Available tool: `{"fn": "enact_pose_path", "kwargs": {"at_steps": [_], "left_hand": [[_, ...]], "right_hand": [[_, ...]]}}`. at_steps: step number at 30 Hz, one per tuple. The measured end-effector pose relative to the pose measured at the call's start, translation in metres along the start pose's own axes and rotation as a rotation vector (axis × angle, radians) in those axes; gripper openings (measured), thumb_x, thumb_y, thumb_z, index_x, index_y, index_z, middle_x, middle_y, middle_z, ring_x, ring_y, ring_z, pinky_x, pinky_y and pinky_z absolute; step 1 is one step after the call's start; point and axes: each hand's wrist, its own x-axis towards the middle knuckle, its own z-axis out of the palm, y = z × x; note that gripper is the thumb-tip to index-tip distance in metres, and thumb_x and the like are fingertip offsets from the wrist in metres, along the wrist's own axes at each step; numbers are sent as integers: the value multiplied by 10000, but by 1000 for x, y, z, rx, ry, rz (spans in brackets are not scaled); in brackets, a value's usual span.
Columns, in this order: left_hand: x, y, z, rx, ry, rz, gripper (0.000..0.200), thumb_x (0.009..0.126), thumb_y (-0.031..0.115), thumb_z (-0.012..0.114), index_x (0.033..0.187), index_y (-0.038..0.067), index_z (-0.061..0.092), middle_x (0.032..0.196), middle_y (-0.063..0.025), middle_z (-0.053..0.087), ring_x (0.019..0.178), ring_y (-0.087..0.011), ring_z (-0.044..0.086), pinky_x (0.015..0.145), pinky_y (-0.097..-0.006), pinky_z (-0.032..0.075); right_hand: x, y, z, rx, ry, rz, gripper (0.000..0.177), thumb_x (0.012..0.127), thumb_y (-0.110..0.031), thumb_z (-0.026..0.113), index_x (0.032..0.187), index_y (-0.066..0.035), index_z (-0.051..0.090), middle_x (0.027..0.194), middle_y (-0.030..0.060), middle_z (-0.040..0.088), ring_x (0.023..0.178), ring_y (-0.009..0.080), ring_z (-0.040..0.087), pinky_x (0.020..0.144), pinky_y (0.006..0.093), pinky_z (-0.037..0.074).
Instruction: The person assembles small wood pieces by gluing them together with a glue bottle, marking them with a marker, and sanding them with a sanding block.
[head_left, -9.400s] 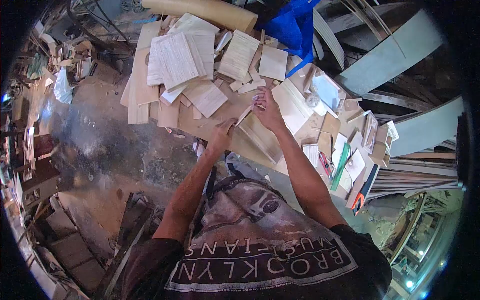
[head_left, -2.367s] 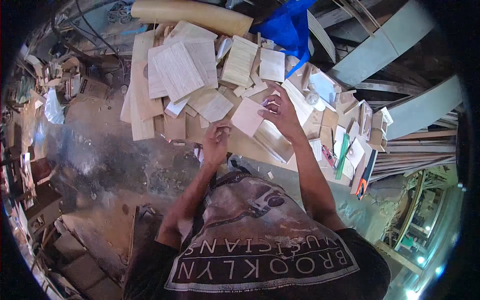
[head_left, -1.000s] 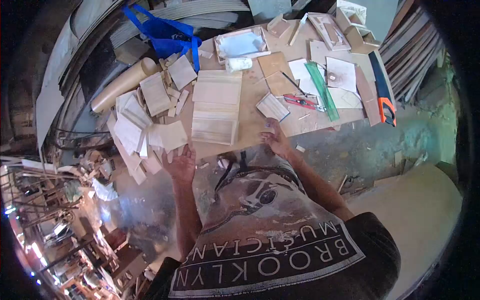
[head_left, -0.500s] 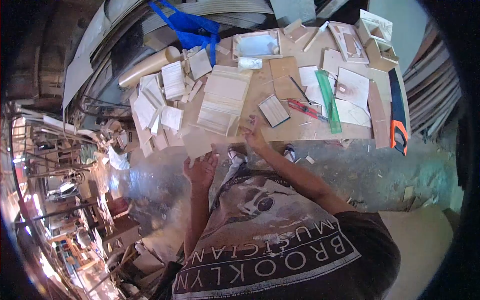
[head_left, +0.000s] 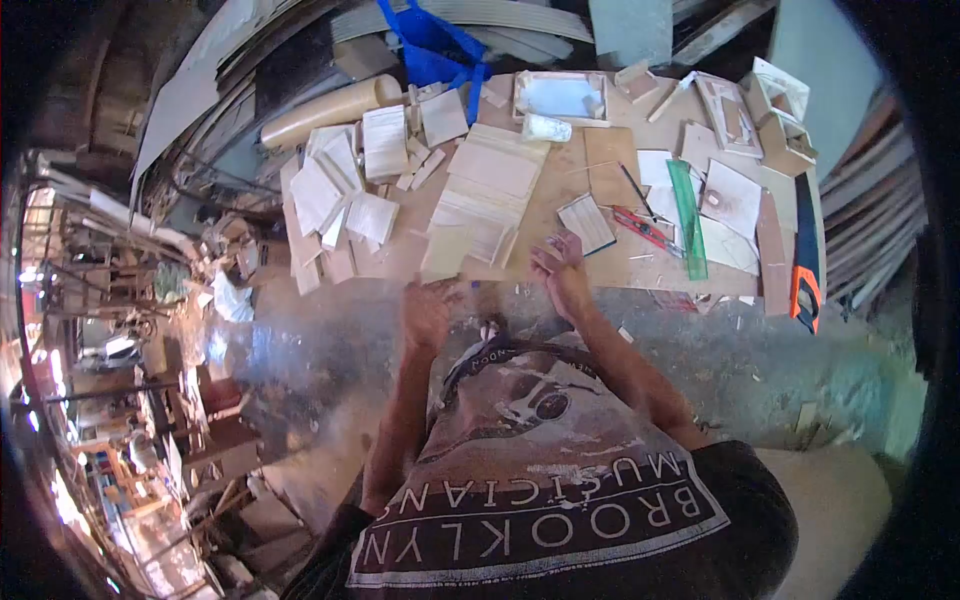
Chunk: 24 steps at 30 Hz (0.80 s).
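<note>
My left hand (head_left: 430, 310) is at the table's front edge, closed on the lower edge of a small thin wooden panel (head_left: 446, 254). The panel overlaps the near end of a stack of pale wooden boards (head_left: 490, 175). To the right, my right hand (head_left: 562, 265) has loosely curled fingers, set apart, and I see nothing held in them. Just beyond its fingertips lies a small dark-edged wooden block (head_left: 586, 223). A red utility knife (head_left: 648, 229) and a dark pencil (head_left: 636, 190) lie farther right.
More wooden pieces (head_left: 320, 195) are heaped on the table's left, beside a cardboard tube (head_left: 335, 112). On the right are a green ruler (head_left: 687, 220), a handsaw (head_left: 806, 270) and small wooden boxes (head_left: 785, 142). A blue bag (head_left: 440, 50) hangs at the back edge.
My left hand has brought the thin panel over against the board stack. My right hand has shifted a little, its fingers still loosely curled. The camera view has turned slightly.
</note>
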Motion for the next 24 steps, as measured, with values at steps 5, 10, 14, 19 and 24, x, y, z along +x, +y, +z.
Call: {"fn": "enact_pose_path", "kwargs": {"at_steps": [5,10,14,19,24], "left_hand": [[5,43,48,1070,-238,635,670,831,200,660,1395,-40,389,1326,-220,523,1158,-394,542,963,-478,467],[19,56,37,1287,-443,993,912,674,73,817,1443,13,329,1359,-222,465,1263,-340,476,940,-411,510],[32,52,12,1183,-594,930,946,669,89,839,1446,5,306,1390,-216,434,1251,-330,485,939,-409,513],[21,52,-4,776,-619,525,815,755,92,801,1417,-13,336,1355,-181,473,1188,-274,534,913,-410,538],[51,10,-46,572,-574,-400,466,886,121,675,1286,-19,482,1130,-117,597,971,-214,630,775,-340,579]], "right_hand": [[-55,-88,87,306,-139,14,648,868,48,552,1411,-181,283,1369,117,401,1109,259,569,924,394,488],[-73,-74,129,183,-101,-260,699,846,105,553,1412,-201,279,1385,121,396,1034,203,584,872,351,516],[-80,-41,127,183,34,-345,732,831,126,551,1416,-219,278,1381,106,392,985,179,576,861,325,515],[-103,0,128,182,210,-427,738,831,129,540,1421,-225,274,1362,89,385,969,183,569,856,313,508],[-110,52,104,255,490,-463,713,829,122,522,1402,-210,258,1348,113,401,1042,234,553,866,333,497]]}}
